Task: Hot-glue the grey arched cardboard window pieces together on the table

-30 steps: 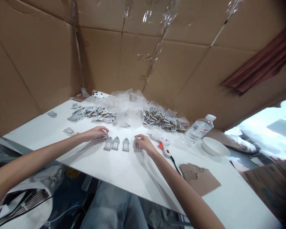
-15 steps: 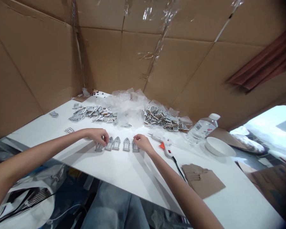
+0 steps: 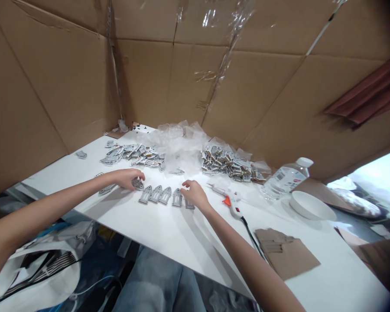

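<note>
Several flat grey arch-shaped window-like pieces (image 3: pixel 155 194) lie in a row near the front of the white table (image 3: pixel 169 234). My left hand (image 3: pixel 128 178) is closed on another grey arch-shaped piece (image 3: pixel 138 183), tilted just above the row's left end. At the other end, my right hand (image 3: pixel 196 195) hovers with thumb and forefinger apart, partly covering the rightmost piece (image 3: pixel 189 204). Beside its fingertips stands the neighbouring arch piece (image 3: pixel 177 198) of the row. More grey pieces (image 3: pixel 107 189) lie under my left forearm.
Two heaps of grey pieces, a left heap (image 3: pixel 133 154) and a right heap (image 3: pixel 227 164), flank crumpled clear plastic bags (image 3: pixel 182 143). To the right are a glue gun (image 3: pixel 235 208), a water bottle (image 3: pixel 284 178), a white bowl (image 3: pixel 310 207) and cardboard scraps (image 3: pixel 286 253). Cardboard walls (image 3: pixel 169 82) enclose the back.
My left hand has lifted away from the row's left end and now has a piece in its fingers. My right fingers have come off the rightmost piece. The view has shifted slightly.
</note>
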Motion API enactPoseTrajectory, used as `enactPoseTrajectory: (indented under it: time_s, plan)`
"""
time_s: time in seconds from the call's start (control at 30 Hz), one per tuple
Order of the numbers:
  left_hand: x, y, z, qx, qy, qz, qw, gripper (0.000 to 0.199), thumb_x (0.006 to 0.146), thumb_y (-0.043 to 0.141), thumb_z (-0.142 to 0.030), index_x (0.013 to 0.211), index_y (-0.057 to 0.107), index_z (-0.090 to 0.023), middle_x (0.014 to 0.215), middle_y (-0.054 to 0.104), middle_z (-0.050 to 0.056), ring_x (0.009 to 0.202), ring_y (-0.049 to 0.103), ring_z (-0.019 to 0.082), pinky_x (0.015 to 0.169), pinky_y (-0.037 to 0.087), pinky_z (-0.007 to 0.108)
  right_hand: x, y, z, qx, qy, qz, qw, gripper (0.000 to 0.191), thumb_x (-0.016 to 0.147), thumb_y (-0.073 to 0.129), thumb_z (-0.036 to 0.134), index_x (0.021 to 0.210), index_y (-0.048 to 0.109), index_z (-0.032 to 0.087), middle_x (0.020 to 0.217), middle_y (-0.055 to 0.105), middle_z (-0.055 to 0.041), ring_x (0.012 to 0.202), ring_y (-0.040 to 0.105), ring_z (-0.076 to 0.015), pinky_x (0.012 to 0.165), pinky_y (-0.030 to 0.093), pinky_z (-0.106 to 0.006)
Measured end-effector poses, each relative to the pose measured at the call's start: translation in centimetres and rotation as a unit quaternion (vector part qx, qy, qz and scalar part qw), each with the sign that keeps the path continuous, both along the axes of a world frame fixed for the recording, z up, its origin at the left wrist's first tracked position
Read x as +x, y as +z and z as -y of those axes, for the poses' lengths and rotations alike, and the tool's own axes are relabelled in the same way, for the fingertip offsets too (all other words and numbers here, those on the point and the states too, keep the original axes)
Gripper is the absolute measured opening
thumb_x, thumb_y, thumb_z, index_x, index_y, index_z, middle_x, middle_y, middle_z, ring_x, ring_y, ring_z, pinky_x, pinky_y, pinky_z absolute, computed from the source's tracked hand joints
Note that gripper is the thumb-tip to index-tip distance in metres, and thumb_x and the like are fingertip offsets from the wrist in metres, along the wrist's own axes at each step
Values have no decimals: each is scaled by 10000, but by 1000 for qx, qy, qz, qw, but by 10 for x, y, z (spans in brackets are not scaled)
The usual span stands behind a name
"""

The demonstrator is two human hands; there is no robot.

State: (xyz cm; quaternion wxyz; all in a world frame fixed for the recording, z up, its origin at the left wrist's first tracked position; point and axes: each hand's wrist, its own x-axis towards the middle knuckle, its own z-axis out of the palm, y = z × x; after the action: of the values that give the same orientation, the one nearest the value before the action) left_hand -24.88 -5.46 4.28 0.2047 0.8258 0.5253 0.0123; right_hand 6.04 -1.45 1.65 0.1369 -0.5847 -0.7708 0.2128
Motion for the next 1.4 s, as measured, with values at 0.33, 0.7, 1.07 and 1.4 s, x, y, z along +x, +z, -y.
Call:
enactPoseTrajectory:
  time_s: [0.33,0.7,1.07,1.4]
  plan:
    - [6,6,11,43,93,-37,994,547,770,550,-472,1226,521,-171,910,644,69,843,610,240,662,421,272,-16,4,6,16,28,2,999,306,798,561,278,1077,649,189,1102,616,-74,970,583,-187,791,400,-269]
    - [11,0,9,80,198,-116,970,445,750,582,-343,1175,544,-219,1209,612,120,1057,590,306,753,451,318,-19,8,12,30,52,12,998,281,813,557,276,1063,642,181,1100,608,-76,935,579,-174,776,400,-267]
    - [-4,4,32,34,254,-117,959,566,696,602,-401,1214,506,-194,1093,654,132,871,671,279,634,457,296,-112,16,57,87,265,60,958,516,653,724,492,1045,660,162,1171,528,-119,1157,440,-280,819,464,-349]
    - [-15,-9,60,-6,272,-110,956,630,664,635,-357,1243,498,-148,1092,669,154,929,670,288,679,484,290,-148,7,56,60,290,78,952,227,732,645,320,893,703,171,1051,614,-108,1018,536,-227,743,444,-285]
